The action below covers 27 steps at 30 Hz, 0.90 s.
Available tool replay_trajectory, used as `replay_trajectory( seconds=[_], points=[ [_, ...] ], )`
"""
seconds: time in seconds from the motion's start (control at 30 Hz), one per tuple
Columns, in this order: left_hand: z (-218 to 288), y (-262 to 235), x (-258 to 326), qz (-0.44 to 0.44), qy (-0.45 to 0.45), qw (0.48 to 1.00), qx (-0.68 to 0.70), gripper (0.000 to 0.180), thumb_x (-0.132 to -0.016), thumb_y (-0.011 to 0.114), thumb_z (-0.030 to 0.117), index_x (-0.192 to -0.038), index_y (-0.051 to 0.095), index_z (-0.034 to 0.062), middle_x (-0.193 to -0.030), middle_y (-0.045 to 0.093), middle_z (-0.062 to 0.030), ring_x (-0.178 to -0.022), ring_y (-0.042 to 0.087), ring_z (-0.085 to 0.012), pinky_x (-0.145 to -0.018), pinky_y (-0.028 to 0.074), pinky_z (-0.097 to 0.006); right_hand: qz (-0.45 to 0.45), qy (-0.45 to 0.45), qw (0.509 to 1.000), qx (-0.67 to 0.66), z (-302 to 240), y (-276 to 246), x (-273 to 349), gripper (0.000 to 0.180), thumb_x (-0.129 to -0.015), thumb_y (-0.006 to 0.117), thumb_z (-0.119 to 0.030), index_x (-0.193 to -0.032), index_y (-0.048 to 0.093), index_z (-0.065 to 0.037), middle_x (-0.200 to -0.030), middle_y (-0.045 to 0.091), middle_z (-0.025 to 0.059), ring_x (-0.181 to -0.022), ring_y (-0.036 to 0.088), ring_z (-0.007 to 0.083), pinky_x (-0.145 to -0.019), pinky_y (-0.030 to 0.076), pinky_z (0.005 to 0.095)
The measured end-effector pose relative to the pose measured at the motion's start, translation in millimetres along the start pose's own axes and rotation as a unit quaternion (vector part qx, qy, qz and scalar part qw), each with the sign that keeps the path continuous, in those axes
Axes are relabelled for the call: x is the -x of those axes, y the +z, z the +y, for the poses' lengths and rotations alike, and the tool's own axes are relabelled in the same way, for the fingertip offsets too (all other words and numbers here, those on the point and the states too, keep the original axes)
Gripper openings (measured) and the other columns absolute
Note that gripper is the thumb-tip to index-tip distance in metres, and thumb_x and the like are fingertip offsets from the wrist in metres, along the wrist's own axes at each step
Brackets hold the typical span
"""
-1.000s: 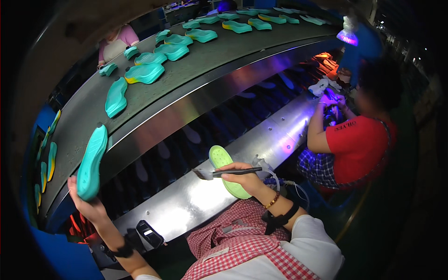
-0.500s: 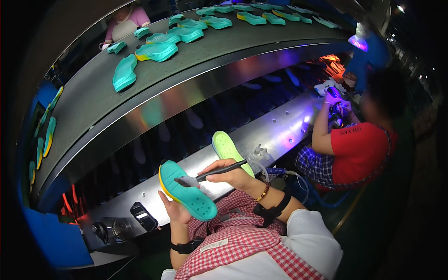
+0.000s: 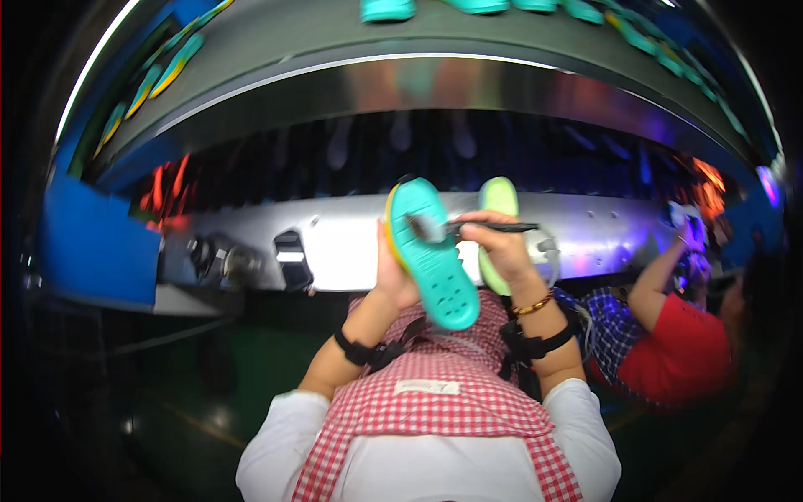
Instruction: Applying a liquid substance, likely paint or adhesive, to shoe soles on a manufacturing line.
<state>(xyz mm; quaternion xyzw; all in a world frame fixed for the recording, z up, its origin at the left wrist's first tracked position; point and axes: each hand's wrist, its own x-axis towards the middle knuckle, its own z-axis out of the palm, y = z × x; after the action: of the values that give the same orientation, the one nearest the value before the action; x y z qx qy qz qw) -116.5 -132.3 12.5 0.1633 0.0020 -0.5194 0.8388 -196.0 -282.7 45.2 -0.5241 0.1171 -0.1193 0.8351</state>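
Brushing seems in hand: the left hand grips the turquoise sole over the counter's near edge, the right hand grips the brush, and the next stroke likely calls for steadiness.

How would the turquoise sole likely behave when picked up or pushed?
The turquoise sole is probably fairly stiff, extending past the left hand without visible sagging. Its long, flattish form seems unlikely to roll. Its foam-like look suggests lightness.

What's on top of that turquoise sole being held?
A brush in the right hand overlaps the turquoise sole, hiding the patch beneath; contact is unclear. Dark holes show lower down. The underside is hidden.
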Motion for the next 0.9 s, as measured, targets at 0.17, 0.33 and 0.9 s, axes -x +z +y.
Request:
replay_trajectory(
  seconds=[0.17,0.33,0.9],
  points=[
    [1.5,7.6,4.3,-0.005,0.008,1.0,-0.024,0.082,-0.079,0.008,0.07,-0.123,0.042,0.009,-0.108,0.053,-0.0184,-0.093,0.055,-0.0341,-0.084,0.043,-0.047,-0.012,-0.062,0.995,0.072,-11.6,3.2,-17.2,0.018,-0.074,0.063,-0.001,-0.091,0.062,0.003,-0.086,0.065,0.0105,-0.078,0.061,0.0139,-0.075,0.047,0.024],
    [-0.9,13.5,4.7,0.031,0.073,0.997,-0.019,0.075,-0.083,0.009,0.065,-0.122,0.043,0.01,-0.109,0.053,-0.015,-0.098,0.053,-0.0293,-0.087,0.042,-0.043,-0.033,-0.12,0.964,0.233,-18.5,34.2,-27.8,0.017,-0.075,0.064,-0.004,-0.09,0.064,0.001,-0.083,0.065,0.0074,-0.073,0.061,0.0113,-0.067,0.048,0.0214],
    [21.5,25.4,14.8,-0.091,0.035,0.995,-0.02,0.073,-0.083,0.015,0.064,-0.124,0.041,0.0098,-0.115,0.05,-0.0125,-0.103,0.052,-0.0275,-0.086,0.044,-0.042,-0.2,-0.097,0.929,0.297,-51.2,50.6,25.3,0.02,-0.073,0.065,-0.002,-0.093,0.064,0.0,-0.086,0.065,0.0091,-0.079,0.06,0.0114,-0.072,0.048,0.0229]
  ],
)
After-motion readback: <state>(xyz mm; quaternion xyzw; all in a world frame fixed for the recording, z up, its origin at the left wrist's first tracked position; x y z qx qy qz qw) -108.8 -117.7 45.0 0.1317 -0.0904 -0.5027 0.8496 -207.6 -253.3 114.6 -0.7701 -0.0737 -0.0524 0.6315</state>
